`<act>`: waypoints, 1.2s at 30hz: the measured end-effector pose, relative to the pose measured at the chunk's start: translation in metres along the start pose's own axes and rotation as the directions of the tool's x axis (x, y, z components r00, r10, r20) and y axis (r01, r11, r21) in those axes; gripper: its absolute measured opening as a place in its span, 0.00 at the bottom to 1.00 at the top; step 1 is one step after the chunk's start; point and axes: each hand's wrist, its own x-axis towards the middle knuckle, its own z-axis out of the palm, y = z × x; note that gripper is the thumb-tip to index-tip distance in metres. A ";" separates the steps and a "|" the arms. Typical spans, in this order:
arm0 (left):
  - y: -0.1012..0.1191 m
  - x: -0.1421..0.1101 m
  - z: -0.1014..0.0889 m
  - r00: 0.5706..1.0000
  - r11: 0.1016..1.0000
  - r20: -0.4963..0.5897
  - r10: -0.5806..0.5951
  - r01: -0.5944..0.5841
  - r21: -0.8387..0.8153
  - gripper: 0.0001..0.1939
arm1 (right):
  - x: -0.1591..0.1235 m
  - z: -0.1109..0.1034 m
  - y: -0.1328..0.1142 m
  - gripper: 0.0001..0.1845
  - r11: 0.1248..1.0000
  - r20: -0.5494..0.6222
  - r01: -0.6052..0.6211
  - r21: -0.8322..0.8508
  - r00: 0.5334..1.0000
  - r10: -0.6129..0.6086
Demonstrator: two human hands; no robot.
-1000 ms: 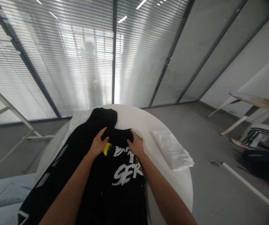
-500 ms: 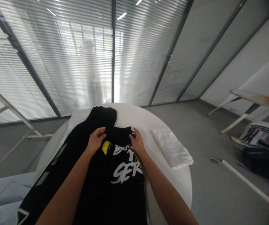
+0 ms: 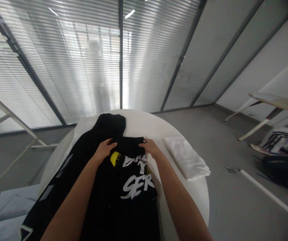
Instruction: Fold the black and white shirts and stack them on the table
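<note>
A black T-shirt (image 3: 133, 214) with white brush lettering and a yellow patch lies on the round white table (image 3: 144, 120), its sides folded narrow. My left hand (image 3: 104, 150) pinches the left end of its far edge between thumb and fingers. At the right end of that edge, my right hand (image 3: 150, 147) pinches the cloth the same way. Under and to the left of the shirt is another black garment (image 3: 83, 155) with pale grey marks along one side. Right of my right hand lies a folded white satiny cloth (image 3: 186, 159).
Papers (image 3: 15, 204) lie at the lower left, near a white metal frame (image 3: 10, 115). A wooden-topped table (image 3: 276, 100) and a dark bag (image 3: 281, 172) are at the right. A white pole (image 3: 269, 192) lies on the floor. Blinds-covered glass partitions (image 3: 149, 67) stand behind.
My right hand has shifted slightly right with the shirt's edge, and its fingers have closed into a pinch there. The far edge now looks straighter. The view has shifted slightly.
</note>
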 end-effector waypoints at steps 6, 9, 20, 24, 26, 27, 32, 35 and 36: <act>0.004 -0.006 -0.001 0.999 0.997 0.039 -0.038 0.041 -0.070 0.28 | -0.005 -0.002 -0.020 0.16 0.967 0.083 -0.216 0.135 0.975 0.206; 0.003 -0.005 -0.006 0.995 0.983 0.093 -0.020 0.036 -0.180 0.26 | -0.009 -0.005 -0.028 0.18 0.953 0.091 -0.245 0.176 0.968 0.232; 0.016 -0.010 -0.007 0.981 0.865 -0.004 0.194 -0.173 -0.470 0.23 | -0.013 -0.023 -0.041 0.13 0.915 0.218 -0.051 0.400 0.975 -0.041; 0.013 -0.008 -0.006 0.949 0.824 -0.094 0.301 -0.308 -0.476 0.18 | -0.009 -0.022 -0.035 0.10 0.891 0.229 -0.025 0.453 0.969 -0.089; 0.010 -0.005 -0.007 0.925 0.817 -0.130 0.357 -0.377 -0.436 0.16 | -0.008 -0.020 -0.034 0.09 0.891 0.220 -0.015 0.454 0.971 -0.095; 0.008 -0.004 -0.007 0.907 0.812 -0.147 0.394 -0.418 -0.407 0.15 | -0.008 -0.018 -0.034 0.09 0.887 0.203 -0.002 0.461 0.974 -0.103; 0.006 -0.001 -0.005 0.780 0.722 -0.162 0.605 -0.622 -0.303 0.08 | -0.009 -0.008 -0.035 0.06 0.785 0.077 0.093 0.612 0.981 -0.177; 0.004 -0.001 -0.005 0.750 0.698 -0.145 0.646 -0.656 -0.285 0.06 | -0.009 -0.006 -0.031 0.04 0.749 0.066 0.130 0.649 0.972 -0.226; 0.003 -0.001 -0.005 0.753 0.705 -0.134 0.644 -0.652 -0.280 0.06 | -0.008 -0.006 -0.028 0.04 0.753 0.077 0.131 0.645 0.969 -0.235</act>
